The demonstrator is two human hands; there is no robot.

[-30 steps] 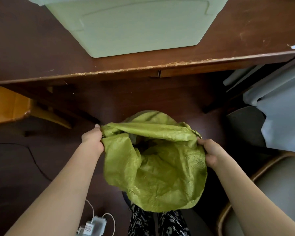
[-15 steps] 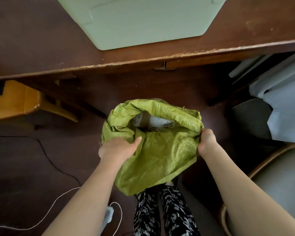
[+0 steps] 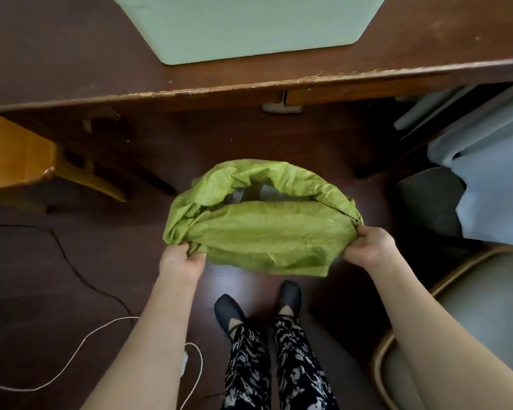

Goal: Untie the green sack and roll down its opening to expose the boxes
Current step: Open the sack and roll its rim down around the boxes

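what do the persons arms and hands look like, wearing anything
Both arms are bare up to the frame edge: no sleeves, gloves or watch in view. No rings or marks show on the left hand or right hand.

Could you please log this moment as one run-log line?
green woven sack: open, rim partly rolled | left hand: gripping rim | right hand: gripping rim | contents: barely visible

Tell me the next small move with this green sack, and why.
Probably push the near rim down and outward once more. Both the left hand and right hand grip the green sack at its near corners, yet that fold still covers most of the mouth, leaving only a narrow gap showing the contents.
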